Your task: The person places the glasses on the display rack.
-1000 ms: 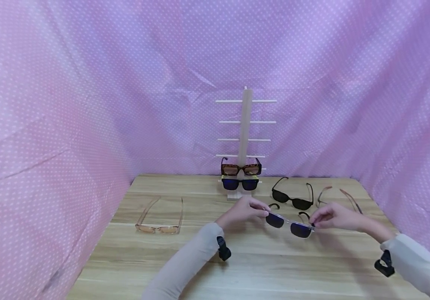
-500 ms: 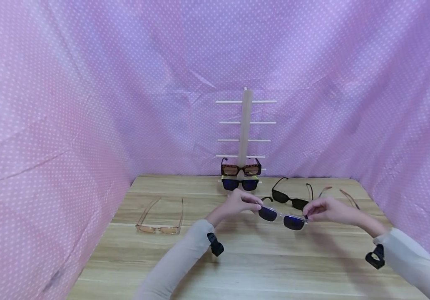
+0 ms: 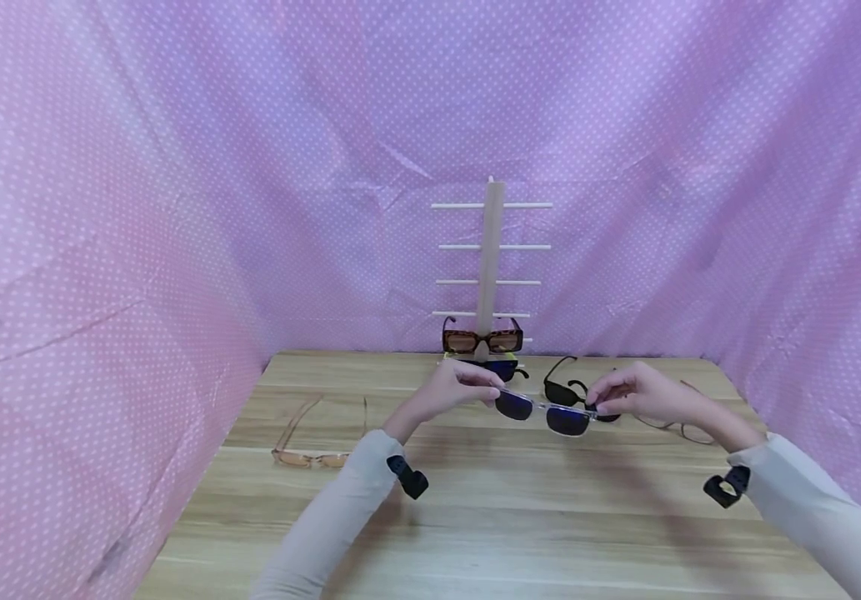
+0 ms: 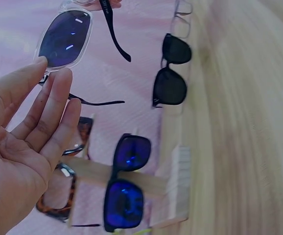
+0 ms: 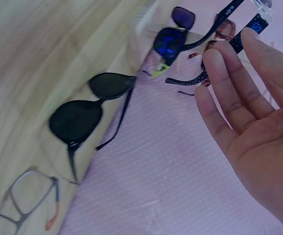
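Observation:
Clear-framed sunglasses (image 3: pixel 568 422) with dark blue lenses and black temples are held above the table in front of the wooden display stand (image 3: pixel 489 267). My left hand (image 3: pixel 447 395) pinches one hinge corner between thumb and fingertips; in the left wrist view a lens (image 4: pixel 65 40) stands just beyond the thumb. My right hand (image 3: pixel 646 395) pinches the other side, thumb and fingers on a speckled black temple (image 5: pixel 237 43) near the hinge. Both temples are unfolded and point toward the stand. Tortoiseshell sunglasses (image 3: pixel 462 342) and black sunglasses with blue lenses (image 4: pixel 124 203) hang on its lowest rods.
Black sunglasses (image 5: pixel 76 121) lie on the wooden table (image 3: pixel 520 533) right of the stand, with thin grey-framed glasses (image 5: pixel 31 193) beyond them. Peach-tinted glasses (image 3: pixel 293 459) lie at the left, partly behind the left sleeve. A pink dotted cloth (image 3: pixel 325 167) surrounds the table.
Both hands have carried the clear-framed sunglasses leftward and up toward the stand. They now overlap the black pair on the table, and the grey-framed glasses' lenses show below the right hand.

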`<state>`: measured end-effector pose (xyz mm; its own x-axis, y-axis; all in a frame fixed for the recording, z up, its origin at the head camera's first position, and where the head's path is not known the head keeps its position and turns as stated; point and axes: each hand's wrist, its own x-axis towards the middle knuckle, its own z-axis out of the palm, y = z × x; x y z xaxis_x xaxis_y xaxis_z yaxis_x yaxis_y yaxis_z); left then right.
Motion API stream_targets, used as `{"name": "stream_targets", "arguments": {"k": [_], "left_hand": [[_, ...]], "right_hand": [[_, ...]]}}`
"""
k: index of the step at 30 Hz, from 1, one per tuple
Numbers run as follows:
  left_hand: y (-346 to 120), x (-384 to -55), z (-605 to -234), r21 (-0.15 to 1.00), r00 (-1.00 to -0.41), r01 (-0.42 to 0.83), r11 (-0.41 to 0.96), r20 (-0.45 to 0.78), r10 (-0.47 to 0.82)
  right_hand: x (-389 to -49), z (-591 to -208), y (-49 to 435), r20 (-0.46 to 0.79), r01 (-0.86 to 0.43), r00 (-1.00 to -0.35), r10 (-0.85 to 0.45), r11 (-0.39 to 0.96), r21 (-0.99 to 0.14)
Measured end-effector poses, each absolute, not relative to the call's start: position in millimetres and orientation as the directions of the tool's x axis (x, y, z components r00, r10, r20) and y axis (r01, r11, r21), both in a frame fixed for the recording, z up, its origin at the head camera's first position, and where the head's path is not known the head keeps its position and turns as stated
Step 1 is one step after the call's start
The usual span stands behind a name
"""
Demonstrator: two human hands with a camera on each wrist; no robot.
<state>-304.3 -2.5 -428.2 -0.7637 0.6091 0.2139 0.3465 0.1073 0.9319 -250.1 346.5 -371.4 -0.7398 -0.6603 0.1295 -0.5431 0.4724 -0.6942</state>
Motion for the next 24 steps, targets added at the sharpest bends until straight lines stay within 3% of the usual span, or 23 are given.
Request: {"name": "stream_targets", "arguments": {"k": [16,24], "left_hand": [[-32.3,-297.9,-400.0,0.924,-0.777,0.363,0.117,0.231,0.585],[-40.8,-293.1,-388.3,0.907,-0.779,0.401,0.129,0.264,0.569]], "right_hand": [[-256.1,-351.6,320.9,0.204,-0.607,-0.707,-0.677,0.434,-0.665],[-258.6,-344.1,313.9,0.204,-0.606,-0.723,-0.660,0.464,-0.646]]}}
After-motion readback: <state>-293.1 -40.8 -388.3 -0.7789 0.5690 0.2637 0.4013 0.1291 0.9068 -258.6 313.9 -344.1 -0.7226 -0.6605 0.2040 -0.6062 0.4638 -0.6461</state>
